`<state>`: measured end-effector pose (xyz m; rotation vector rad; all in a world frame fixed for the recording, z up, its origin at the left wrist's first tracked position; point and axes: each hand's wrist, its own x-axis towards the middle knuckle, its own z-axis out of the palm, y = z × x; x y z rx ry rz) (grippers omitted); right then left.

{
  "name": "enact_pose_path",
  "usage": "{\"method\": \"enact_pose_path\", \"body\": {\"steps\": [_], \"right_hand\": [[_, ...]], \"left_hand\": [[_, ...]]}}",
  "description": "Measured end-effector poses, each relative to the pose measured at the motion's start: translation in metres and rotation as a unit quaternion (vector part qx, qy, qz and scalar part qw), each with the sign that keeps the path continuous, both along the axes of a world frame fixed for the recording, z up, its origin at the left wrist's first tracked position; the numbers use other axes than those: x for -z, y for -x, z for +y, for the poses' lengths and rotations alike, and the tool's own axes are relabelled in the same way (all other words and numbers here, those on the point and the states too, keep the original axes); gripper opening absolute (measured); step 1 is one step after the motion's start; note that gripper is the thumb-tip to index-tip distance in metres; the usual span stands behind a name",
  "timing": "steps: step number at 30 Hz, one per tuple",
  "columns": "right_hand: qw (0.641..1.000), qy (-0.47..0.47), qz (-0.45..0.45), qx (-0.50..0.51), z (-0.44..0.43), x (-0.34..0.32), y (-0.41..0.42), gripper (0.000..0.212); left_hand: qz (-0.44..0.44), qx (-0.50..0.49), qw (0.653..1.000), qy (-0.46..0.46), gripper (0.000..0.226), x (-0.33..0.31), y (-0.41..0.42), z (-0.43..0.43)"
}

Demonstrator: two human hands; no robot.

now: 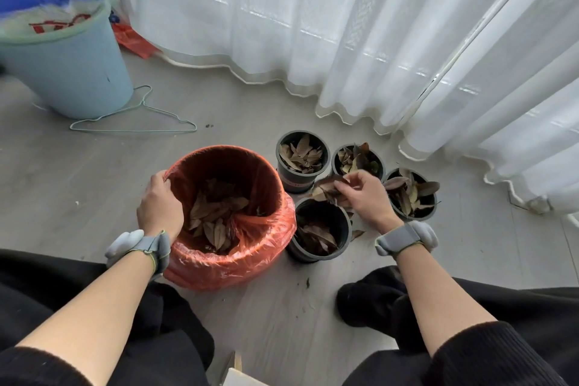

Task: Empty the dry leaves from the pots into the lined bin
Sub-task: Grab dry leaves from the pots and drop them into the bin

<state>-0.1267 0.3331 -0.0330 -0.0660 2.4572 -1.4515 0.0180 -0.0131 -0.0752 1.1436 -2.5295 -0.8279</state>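
Right hand pinches a clump of dry leaves above the nearest pot; left hand grips the rim of the lined bin, steadying it. Carry the clump low and straight over the bin mouth before letting go (leaves crumble, some already lie on the floor). Three other pots beside it are full.

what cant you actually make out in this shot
Head view only:
- Depth of leaves in the lined bin: the liner's folds hide the bottom.
- Nearest pot: the right hand and its leaves cover the far rim.
- Blue bucket: cut off by the left edge.
- Its bag print: blurred.
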Motion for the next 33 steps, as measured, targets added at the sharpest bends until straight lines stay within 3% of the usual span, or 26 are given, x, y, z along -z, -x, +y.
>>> {"method": "enact_pose_path", "body": {"steps": [4, 9, 12, 17, 21, 25, 30, 33], "right_hand": [[0.995, 0.09, 0.035, -0.005, -0.037, -0.039, 0.005, 0.011], [0.989, 0.089, 0.057, -0.106, -0.098, -0.057, -0.017, 0.013], [0.984, 0.103, 0.024, -0.144, -0.114, -0.055, -0.032, 0.018], [0.992, 0.05, 0.019, -0.118, -0.091, -0.04, -0.021, 0.026], [0.996, 0.042, -0.008, -0.083, -0.059, -0.016, -0.004, 0.016], [0.987, -0.147, 0.005, -0.063, -0.031, 0.035, -0.002, 0.014], [0.891, -0.384, -0.095, -0.221, -0.032, 0.094, -0.024, 0.068], [0.846, -0.461, -0.095, -0.251, -0.037, 0.114, -0.032, 0.079]], "left_hand": [[-0.002, 0.0, 1.0, 0.002, 0.029, 0.0, 0.0, 0.0], [0.0, 0.003, 1.0, 0.003, 0.029, 0.0, 0.001, 0.0], [0.006, 0.006, 1.0, 0.008, 0.028, -0.001, 0.002, -0.001], [0.005, 0.0, 1.0, 0.007, 0.028, 0.001, 0.002, -0.002], [0.003, -0.001, 1.0, 0.013, 0.027, 0.002, 0.001, -0.001], [0.003, 0.001, 1.0, 0.02, 0.027, 0.001, 0.002, 0.0], [0.001, 0.002, 0.999, 0.033, 0.027, 0.002, 0.003, 0.0], [0.004, 0.001, 0.999, 0.041, 0.027, 0.003, 0.003, 0.0]]}}
